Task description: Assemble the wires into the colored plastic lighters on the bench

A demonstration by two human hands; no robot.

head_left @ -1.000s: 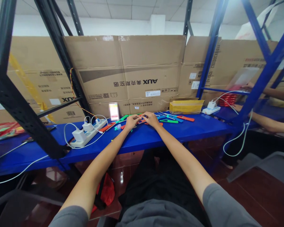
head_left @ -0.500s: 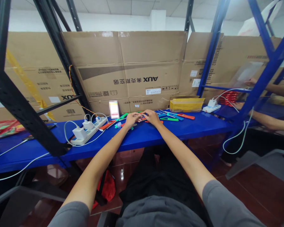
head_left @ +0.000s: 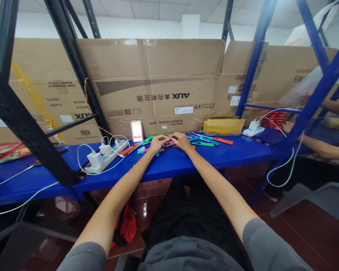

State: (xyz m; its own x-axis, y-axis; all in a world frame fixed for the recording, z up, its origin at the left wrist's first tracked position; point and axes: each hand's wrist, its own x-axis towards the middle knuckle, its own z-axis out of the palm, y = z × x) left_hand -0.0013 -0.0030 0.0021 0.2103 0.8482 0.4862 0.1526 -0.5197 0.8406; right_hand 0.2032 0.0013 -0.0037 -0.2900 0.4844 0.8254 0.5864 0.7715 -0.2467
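My left hand [head_left: 158, 142] and my right hand [head_left: 181, 140] meet over the blue table [head_left: 223, 152], fingertips pinched close together. Whatever lies between the fingers is too small and too covered to name. Around them lie several long plastic-handled tools with thin metal shafts, their exact kind unclear. An orange handle [head_left: 129, 149] and a green handle [head_left: 147, 139] are left of my left hand. To the right of my right hand are a green handle [head_left: 205, 143], a blue handle [head_left: 219, 140] and an orange handle [head_left: 225, 141]. Small teal and purple pieces sit by my left wrist.
A power strip [head_left: 109, 158] with white chargers and cables is at left. Behind stand a lit phone [head_left: 136, 131] and a yellow-taped box [head_left: 223, 125] before a cardboard wall [head_left: 158, 90]. Blue rack posts [head_left: 252, 60] rise at right, where another person's hand [head_left: 288, 126] works.
My hands stay nearly in place, with only slight finger movement. At right, the other person's hands and the clear plastic sheet have shifted. The view has moved slightly.
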